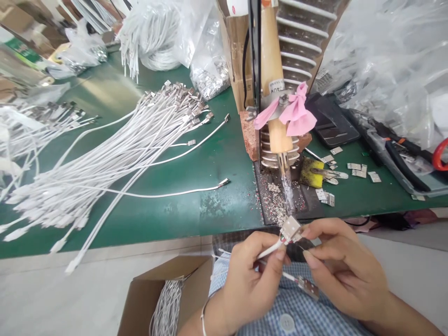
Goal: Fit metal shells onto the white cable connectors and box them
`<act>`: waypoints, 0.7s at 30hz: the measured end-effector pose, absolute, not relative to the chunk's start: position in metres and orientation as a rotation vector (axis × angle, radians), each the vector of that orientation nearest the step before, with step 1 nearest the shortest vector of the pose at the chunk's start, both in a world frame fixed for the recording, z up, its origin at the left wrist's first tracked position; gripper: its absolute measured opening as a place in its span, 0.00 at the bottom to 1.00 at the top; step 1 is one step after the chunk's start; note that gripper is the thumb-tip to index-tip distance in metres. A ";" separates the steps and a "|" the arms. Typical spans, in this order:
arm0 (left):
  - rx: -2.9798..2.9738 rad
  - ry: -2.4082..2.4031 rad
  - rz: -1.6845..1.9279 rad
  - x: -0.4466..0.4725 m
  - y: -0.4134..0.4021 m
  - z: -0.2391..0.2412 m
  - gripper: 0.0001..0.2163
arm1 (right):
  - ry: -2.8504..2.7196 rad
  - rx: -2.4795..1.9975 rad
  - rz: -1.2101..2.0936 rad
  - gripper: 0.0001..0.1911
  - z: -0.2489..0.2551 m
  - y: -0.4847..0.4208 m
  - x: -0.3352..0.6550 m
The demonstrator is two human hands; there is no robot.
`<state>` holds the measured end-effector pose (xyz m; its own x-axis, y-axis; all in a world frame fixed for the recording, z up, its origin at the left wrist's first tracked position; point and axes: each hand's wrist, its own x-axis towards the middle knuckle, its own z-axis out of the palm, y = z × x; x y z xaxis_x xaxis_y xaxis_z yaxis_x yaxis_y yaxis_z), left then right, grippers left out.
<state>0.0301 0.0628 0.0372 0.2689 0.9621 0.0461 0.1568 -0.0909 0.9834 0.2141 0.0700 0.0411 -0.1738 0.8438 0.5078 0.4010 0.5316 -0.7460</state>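
On the green worktop [210,205], far left: loose cable bundle [105,158]. Off its near edge: left hand [248,275], grip pinched on white cable [269,251]. The cable's axis rises rightward to the metal connector [291,228], directly beneath the soldering iron tip [287,191]. Then right hand [343,266], grip clamped on the connector and nearer the tip.

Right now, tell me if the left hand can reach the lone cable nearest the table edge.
Probably yes: only bare table separates left hand from the lone cable, but it pinches another cable.
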 end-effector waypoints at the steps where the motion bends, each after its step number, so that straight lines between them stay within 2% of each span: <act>1: 1.506 1.089 0.977 0.030 0.063 0.037 0.04 | -1.774 -1.059 0.559 0.09 0.040 0.070 0.214; 7: 1.466 1.085 0.993 0.033 0.068 0.034 0.04 | -1.711 -1.068 0.636 0.10 0.033 0.075 0.211; 21: 1.525 1.080 1.081 0.037 0.080 0.039 0.04 | -1.702 -1.045 0.555 0.12 0.042 0.089 0.206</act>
